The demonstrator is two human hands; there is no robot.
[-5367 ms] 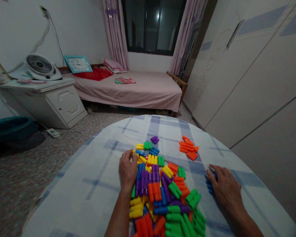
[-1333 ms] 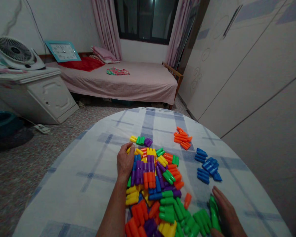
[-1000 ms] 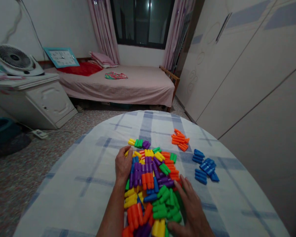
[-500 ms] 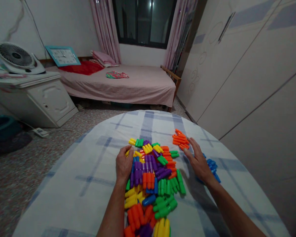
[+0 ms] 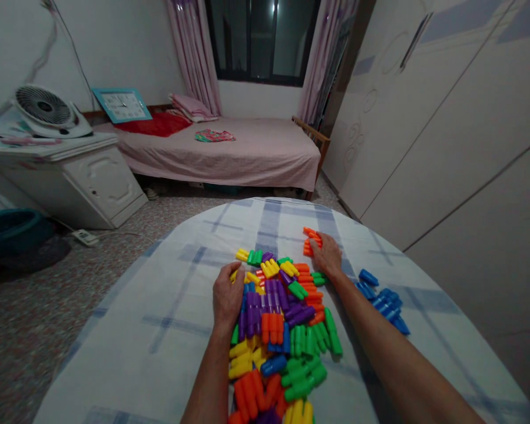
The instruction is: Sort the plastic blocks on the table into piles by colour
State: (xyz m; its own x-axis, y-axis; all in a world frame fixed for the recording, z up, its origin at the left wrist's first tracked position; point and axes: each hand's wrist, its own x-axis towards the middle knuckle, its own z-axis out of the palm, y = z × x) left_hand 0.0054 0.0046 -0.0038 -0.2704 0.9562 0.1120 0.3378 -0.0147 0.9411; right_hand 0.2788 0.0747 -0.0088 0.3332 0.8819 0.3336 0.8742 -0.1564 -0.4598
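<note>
- My right hand (image 5: pixel 327 254) curves its fingers over the orange pieces (image 5: pixel 308 247); I cannot tell whether they pinch any.
- My left hand (image 5: pixel 228 294), fingers bent, rests against the left edge of the mixed-colour pile (image 5: pixel 271 297); its grip is hidden.
- Blue pieces (image 5: pixel 386 303) lie right of my right forearm.
- Everything sits on the checked tablecloth (image 5: pixel 128 353).

no readable text, marks on clock (image 5: pixel 122 105) too small
</note>
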